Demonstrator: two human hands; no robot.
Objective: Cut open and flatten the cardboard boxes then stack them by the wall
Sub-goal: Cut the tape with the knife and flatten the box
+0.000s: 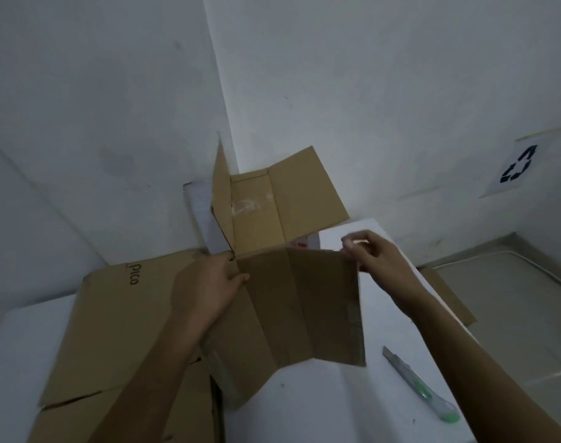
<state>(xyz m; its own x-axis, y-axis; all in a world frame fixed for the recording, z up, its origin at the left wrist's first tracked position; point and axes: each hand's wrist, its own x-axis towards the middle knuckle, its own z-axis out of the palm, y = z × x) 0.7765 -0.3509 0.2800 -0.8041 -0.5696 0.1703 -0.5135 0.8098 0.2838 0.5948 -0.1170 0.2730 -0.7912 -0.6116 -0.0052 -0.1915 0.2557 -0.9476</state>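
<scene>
A cut-open brown cardboard box [292, 302] is spread over the white table [320, 404], its far flaps [285, 199] standing up toward the wall corner. My left hand [209, 282] grips the box's left edge near a fold. My right hand [375, 254] pinches the top right corner of the near panel. A large flattened cardboard sheet [113, 327] with dark lettering lies on the table to the left, partly under the box.
A green and grey utility knife [423, 386] lies on the table at the right, near my right forearm. More cardboard [448, 292] lies on the floor beyond the table's right edge. A recycling sign [519, 164] is taped to the right wall.
</scene>
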